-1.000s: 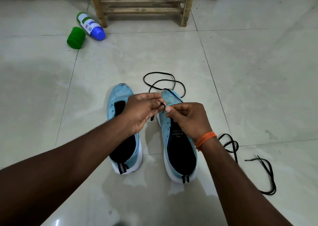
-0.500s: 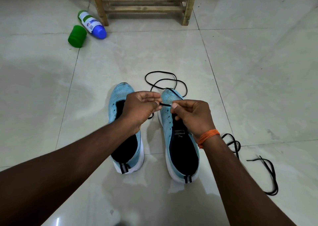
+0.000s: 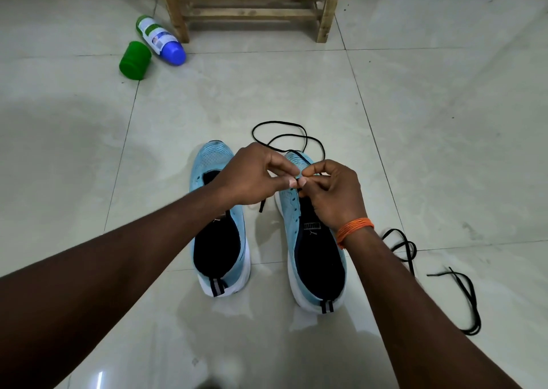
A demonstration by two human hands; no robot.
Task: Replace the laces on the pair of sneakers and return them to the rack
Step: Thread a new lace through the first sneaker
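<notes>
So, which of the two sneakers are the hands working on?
The right sneaker: both the left hand and the right hand pinch a black lace over its front eyelets. The left sneaker beside it shows no lace.

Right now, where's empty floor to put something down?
Bare floor left of the left shoe, nearer than the cap; more right of the rack. Crowded at the right shoe: left hand and right hand pinch a lace, and a spare lace sprawls beside it.
</notes>
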